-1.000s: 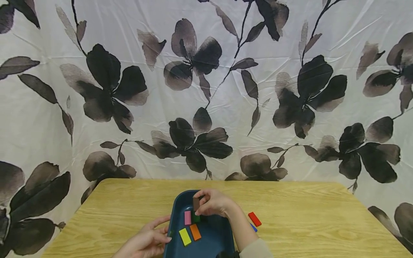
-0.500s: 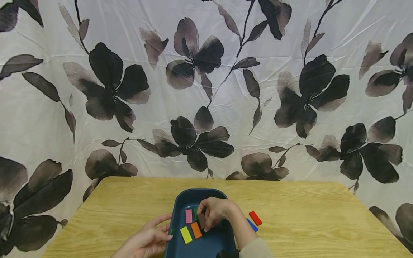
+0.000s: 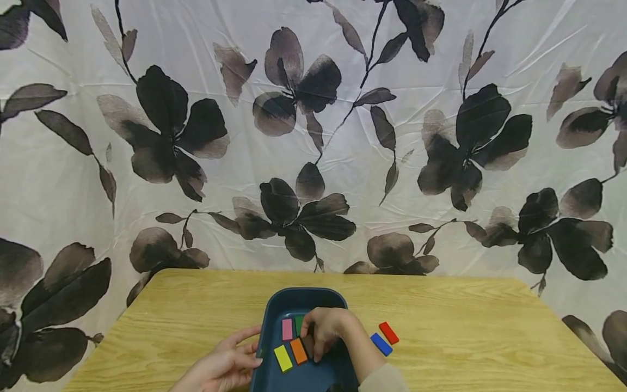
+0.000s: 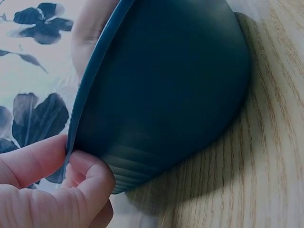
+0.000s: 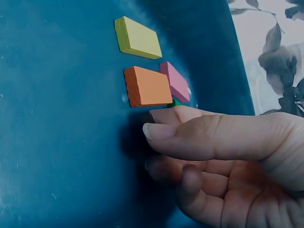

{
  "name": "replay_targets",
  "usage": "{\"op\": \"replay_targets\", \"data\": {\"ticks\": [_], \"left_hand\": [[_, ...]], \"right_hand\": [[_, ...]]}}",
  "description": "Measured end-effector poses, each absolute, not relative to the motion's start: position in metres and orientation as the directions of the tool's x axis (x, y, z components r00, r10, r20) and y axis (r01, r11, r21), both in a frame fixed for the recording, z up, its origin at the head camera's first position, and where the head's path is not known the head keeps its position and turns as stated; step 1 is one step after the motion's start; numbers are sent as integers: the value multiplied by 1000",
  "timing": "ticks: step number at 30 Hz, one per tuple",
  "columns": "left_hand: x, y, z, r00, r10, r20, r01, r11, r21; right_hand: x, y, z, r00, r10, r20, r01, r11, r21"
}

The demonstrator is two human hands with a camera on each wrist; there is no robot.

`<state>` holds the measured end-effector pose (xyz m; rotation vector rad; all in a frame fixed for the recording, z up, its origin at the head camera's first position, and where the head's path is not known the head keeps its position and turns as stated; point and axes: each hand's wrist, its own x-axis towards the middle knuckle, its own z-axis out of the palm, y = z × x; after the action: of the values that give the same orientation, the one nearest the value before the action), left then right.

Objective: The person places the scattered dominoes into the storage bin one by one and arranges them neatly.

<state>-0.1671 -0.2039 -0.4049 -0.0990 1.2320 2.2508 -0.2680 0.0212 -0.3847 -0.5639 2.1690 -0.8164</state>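
In the head view a dark blue tray stands on the table. My left hand pinches its left rim between thumb and fingers; the left wrist view shows this grip up close on the tray's wall. Inside the tray, my right hand holds a brown block low beside the orange block. In the right wrist view my fingers and thumb mostly hide the brown block. A yellow block, a pink block and a partly covered green block lie near it.
On the table to the right of the tray lie a red block and a blue block, close together. The wooden table extends to both sides. Behind it hangs a white cloth with dark flowers.
My right hand has lowered the brown block from near the tray's far end, above the green block, to beside the orange block. The left hand has kept its grip on the rim.
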Motion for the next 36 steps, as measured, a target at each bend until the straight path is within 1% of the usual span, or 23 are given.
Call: {"op": "replay_targets", "data": {"ticks": [5, 11, 15, 20, 28, 30, 33, 36], "left_hand": [[-167, -203, -405, -847, 435, -306, -488, -406, 773], [-167, -202, -407, -864, 408, -295, -455, -382, 804], [-166, -203, -409, -865, 407, -295, -453, -377, 808], [-165, -204, -410, -869, 409, -278, -434, -359, 826], [-164, -203, -407, -891, 330, -313, -416, -310, 855], [-165, -203, -406, -891, 329, -313, -416, -312, 854], [-164, -202, -407, -890, 326, -319, -419, -309, 854], [-164, -203, -408, -888, 330, -319, -423, -316, 849]], "right_hand": [[-268, 21, -383, -643, -592, -487, -137, 714, -686], [-269, 23, -382, -632, -588, -505, -108, 712, -694], [-269, 26, -378, -618, -616, -489, -104, 680, -726], [-270, 36, -365, -627, -667, -403, -120, 594, -795], [-280, 70, -344, -671, -699, -245, -137, 442, -886], [-284, 84, -344, -663, -720, -204, -163, 404, -900], [-289, 110, -348, -632, -764, -127, -203, 322, -925], [-291, 136, -353, -611, -787, -83, -198, 254, -947]]}}
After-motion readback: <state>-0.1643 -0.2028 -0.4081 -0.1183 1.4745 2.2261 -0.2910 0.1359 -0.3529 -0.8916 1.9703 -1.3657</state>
